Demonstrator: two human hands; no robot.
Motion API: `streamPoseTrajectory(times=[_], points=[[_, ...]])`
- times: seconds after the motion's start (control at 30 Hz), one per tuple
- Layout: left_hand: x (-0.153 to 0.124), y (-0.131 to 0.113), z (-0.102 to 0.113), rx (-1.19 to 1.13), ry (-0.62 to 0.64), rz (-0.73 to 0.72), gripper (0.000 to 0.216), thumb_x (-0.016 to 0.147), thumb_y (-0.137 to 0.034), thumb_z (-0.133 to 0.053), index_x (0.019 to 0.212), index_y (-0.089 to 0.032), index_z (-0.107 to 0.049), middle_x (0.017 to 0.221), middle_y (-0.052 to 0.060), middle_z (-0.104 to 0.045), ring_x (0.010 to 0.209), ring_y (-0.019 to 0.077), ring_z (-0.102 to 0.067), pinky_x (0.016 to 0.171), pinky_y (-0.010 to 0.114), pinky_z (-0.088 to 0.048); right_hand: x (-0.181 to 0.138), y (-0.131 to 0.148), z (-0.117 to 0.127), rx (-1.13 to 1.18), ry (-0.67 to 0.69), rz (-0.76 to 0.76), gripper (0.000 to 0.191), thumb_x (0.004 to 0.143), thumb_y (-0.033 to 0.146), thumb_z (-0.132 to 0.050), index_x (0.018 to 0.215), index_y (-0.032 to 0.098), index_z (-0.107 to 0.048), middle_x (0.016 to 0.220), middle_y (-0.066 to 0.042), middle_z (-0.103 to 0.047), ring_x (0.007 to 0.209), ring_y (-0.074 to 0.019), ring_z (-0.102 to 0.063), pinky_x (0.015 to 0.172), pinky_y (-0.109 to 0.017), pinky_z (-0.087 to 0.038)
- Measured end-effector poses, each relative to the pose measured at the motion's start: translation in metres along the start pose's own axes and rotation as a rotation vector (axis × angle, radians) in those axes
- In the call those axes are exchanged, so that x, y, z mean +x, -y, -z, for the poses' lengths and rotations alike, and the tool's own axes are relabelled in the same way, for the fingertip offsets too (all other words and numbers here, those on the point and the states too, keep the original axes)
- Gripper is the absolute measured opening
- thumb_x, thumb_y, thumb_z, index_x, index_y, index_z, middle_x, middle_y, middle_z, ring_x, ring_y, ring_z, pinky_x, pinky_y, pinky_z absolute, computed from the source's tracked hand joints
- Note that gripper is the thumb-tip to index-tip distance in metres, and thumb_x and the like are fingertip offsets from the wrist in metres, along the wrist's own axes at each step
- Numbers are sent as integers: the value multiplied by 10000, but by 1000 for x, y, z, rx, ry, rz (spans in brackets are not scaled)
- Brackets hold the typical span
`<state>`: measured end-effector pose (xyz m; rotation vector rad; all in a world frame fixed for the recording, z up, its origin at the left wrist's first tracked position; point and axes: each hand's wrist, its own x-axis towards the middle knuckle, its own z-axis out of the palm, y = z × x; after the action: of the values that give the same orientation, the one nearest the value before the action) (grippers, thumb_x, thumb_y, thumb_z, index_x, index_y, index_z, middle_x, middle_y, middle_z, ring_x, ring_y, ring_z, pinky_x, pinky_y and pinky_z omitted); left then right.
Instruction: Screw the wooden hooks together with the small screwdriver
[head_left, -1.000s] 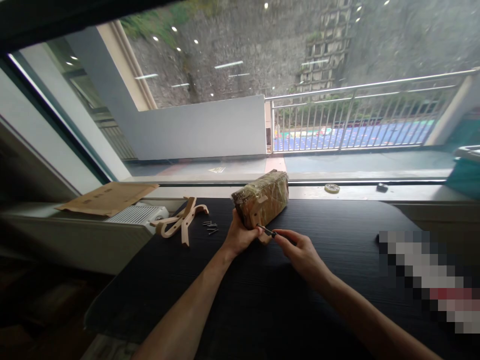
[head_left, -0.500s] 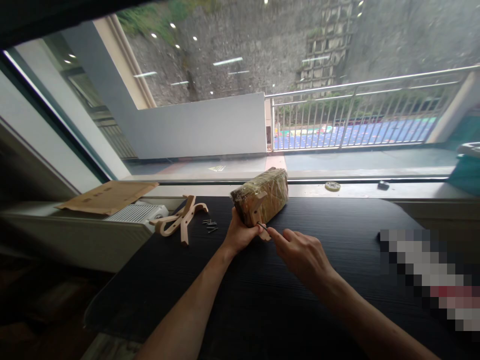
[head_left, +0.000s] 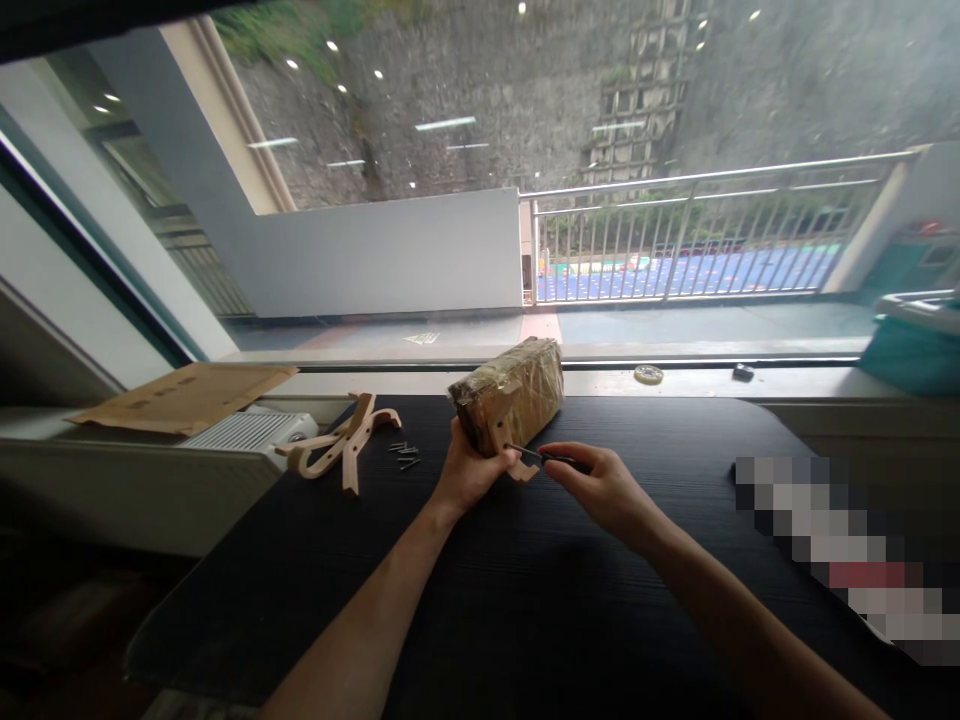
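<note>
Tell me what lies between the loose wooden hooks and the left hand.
A few thin metal pieces, perhaps screws, lie on the black table between the wooden hooks and the left hand, in the head camera's view.

A black table [head_left: 645, 440] stands by a wide window [head_left: 450, 160]; outside runs a metal railing [head_left: 680, 235].

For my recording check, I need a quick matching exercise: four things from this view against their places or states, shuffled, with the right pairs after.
Things
1. Screwdriver
2. Screws
3. Tape roll
4. Block

Places or states
A. On the sill
B. Wrapped in clear film, in the left hand's grip
C. Loose in a small group beside the wooden pieces
D. In the right hand

Right pairs: 1-D, 2-C, 3-A, 4-B
</note>
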<state>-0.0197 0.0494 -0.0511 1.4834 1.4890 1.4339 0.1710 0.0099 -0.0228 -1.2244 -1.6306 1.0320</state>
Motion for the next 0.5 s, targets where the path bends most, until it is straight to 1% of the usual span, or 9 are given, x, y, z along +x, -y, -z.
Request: streamPoseTrajectory(times=[0.07, 0.13, 0.2, 0.27, 0.37, 0.5], points=[[2, -2, 3, -49, 7, 14, 658, 547, -263, -807, 1089, -174, -444, 1030, 55, -607, 941, 220, -613, 822, 356, -494, -2, 5, 9, 31, -12, -8, 377, 762, 370, -574, 1031, 139, -700, 715, -22, -650, 580, -111, -505, 544, -245, -397], [5, -3, 7, -91, 30, 58, 647, 577, -297, -800, 1107, -172, -450, 1042, 64, -615, 949, 219, -613, 846, 371, -493, -3, 7, 15, 63, -38, -42, 393, 772, 362, -550, 1079, 147, -672, 625, 16, -573, 492, -82, -413, 471, -227, -337], [8, -2, 12, -127, 60, 97, 635, 604, -339, -787, 1125, -176, -464, 1059, 71, -622, 969, 229, -611, 875, 394, -485, -3, 6, 16, 89, -57, -71, 405, 779, 347, -531, 1122, 157, -630, 611, 36, -528, 458, -71, -357, 438, -219, -299], [10, -2, 16, -157, 94, 119, 631, 623, -366, -774, 1149, -182, -477, 1091, 79, -623, 1005, 243, -603, 903, 412, -471, -3, 3, 14, 79, -71, -63, 400, 780, 343, -528, 1130, 164, -601, 657, 26, -546, 479, -78, -380, 452, -222, -316], [9, -7, 20, -243, 164, 150, 628, 655, -370, -749, 1194, -191, -483, 1148, 86, -613, 1068, 262, -581, 943, 416, -447, -4, 0, 8, 14, -100, -19, 376, 771, 353, -540, 1098, 179, -606, 751, -11, -605, 579, -115, -486, 536, -250, -391], [6, -19, 25, -422, 280, 203, 657, 704, -318, -703, 1291, -237, -419, 1199, 67, -602, 1118, 262, -560, 983, 409, -416, -7, 2, 4, -30, -108, 1, 375, 771, 364, -530, 1099, 206, -618, 785, -26, -638, 672, -162, -566, 617, -293, -438]])
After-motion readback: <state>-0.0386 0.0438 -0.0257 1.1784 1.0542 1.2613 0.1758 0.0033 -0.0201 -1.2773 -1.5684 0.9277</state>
